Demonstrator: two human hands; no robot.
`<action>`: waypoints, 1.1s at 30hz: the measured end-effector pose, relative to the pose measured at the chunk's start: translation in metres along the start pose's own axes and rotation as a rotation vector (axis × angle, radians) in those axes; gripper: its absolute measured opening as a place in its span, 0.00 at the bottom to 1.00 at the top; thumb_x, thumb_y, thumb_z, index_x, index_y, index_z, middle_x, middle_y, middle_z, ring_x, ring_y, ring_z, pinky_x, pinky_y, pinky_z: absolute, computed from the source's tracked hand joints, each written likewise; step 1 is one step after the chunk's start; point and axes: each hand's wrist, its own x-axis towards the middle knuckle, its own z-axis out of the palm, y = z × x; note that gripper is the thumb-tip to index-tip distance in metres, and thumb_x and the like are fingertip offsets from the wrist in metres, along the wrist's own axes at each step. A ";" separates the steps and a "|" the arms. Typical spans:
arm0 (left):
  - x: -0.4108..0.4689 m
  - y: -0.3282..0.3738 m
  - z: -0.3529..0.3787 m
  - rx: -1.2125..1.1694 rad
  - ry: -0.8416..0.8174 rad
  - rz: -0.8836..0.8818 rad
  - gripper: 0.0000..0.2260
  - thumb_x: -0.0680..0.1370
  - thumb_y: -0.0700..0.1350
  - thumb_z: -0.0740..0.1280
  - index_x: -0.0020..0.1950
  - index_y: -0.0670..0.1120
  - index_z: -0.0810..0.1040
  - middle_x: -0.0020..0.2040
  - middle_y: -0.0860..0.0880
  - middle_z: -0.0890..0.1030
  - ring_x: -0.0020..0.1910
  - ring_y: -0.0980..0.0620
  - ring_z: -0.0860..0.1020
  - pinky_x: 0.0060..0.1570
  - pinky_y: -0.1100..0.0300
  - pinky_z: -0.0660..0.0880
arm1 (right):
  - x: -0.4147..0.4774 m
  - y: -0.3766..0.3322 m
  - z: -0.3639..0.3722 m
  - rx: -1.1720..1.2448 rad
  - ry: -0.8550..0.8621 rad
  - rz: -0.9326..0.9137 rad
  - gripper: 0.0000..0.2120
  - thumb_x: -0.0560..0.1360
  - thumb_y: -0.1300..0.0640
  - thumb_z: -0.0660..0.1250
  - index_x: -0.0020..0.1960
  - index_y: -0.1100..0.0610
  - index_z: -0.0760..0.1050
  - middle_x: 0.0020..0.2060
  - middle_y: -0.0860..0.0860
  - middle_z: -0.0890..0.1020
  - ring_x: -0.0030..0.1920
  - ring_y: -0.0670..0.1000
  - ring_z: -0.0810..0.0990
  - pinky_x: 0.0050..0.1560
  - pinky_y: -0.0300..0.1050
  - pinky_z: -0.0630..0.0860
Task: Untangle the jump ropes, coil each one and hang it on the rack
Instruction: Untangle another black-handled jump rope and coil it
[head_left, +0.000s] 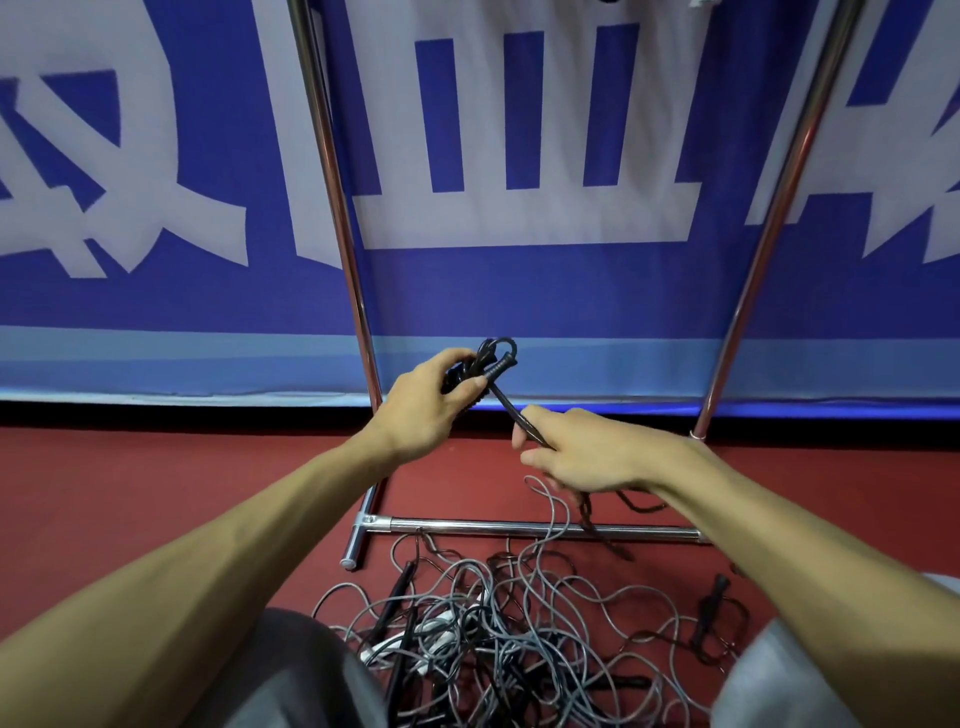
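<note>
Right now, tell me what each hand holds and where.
The left hand grips a black jump rope at its bunched handle end; the right hand pinches the same rope's cord just below.

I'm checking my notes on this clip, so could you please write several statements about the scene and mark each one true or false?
1. The left hand grips a bundled black rope. True.
2. The right hand holds nothing. False: it pinches that black rope.
3. A tangled pile of ropes lies on the red floor. True.
4. The banner behind the rack is green. False: it is blue and white.
</note>
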 end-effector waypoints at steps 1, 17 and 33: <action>0.001 -0.002 -0.001 0.055 -0.006 -0.001 0.14 0.81 0.51 0.65 0.66 0.52 0.74 0.47 0.51 0.79 0.39 0.54 0.74 0.38 0.63 0.69 | -0.003 -0.001 -0.003 -0.065 0.008 -0.026 0.09 0.81 0.58 0.57 0.60 0.54 0.67 0.36 0.51 0.78 0.31 0.46 0.76 0.39 0.45 0.76; -0.017 0.012 0.014 0.528 -0.448 0.240 0.18 0.75 0.54 0.71 0.61 0.48 0.75 0.49 0.50 0.80 0.50 0.46 0.77 0.43 0.56 0.71 | -0.011 0.001 -0.010 -0.193 0.480 -0.259 0.02 0.80 0.57 0.60 0.50 0.53 0.71 0.42 0.47 0.78 0.43 0.53 0.75 0.44 0.53 0.75; -0.022 0.022 0.005 -0.114 -0.346 0.063 0.03 0.76 0.48 0.70 0.49 0.51 0.81 0.38 0.47 0.78 0.35 0.57 0.72 0.39 0.61 0.67 | 0.004 0.024 -0.004 -0.003 0.602 0.063 0.11 0.78 0.47 0.65 0.45 0.50 0.83 0.36 0.52 0.82 0.41 0.56 0.76 0.39 0.50 0.74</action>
